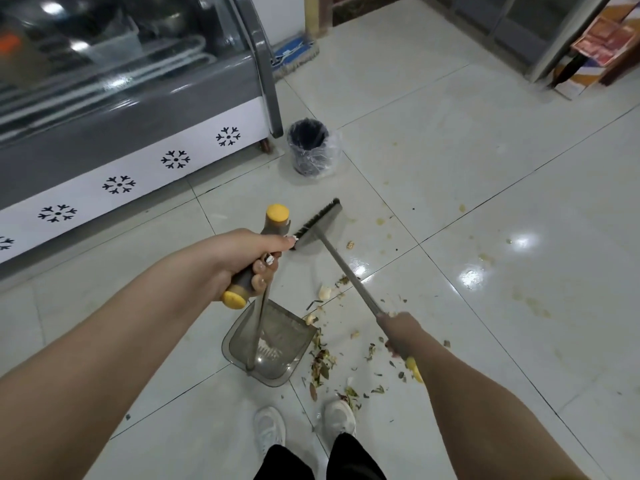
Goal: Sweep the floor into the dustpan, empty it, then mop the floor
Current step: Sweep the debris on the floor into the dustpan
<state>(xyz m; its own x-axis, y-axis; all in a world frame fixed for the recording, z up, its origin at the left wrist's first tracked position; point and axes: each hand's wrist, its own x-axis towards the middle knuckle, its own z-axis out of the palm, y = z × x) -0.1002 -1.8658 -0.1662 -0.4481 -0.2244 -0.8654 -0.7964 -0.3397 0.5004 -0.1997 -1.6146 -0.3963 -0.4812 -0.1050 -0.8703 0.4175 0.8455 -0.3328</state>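
Grey-and-yellow grip fills your left hand (pixel 249 258), fingers curled round the long handle of the dustpan (pixel 287 337), which rests on the white tiled floor (pixel 450 150) before your shoes (pixel 270 427). Your right hand (pixel 398 336) clasps the broom (pixel 346 271), bristles ahead. Scraps (pixel 323 362) lie at the pan's lip. Beyond, a lined bin (pixel 310 147) stands beside the freezer (pixel 121 98).

Grey broom (pixel 318 224) angled beyond floor-set dustpan (pixel 281 341), scraps (pixel 322 362) beside it.

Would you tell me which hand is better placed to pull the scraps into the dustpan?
The right hand: it grips the broom, head beyond the scraps; the left hand holds the dustpan.
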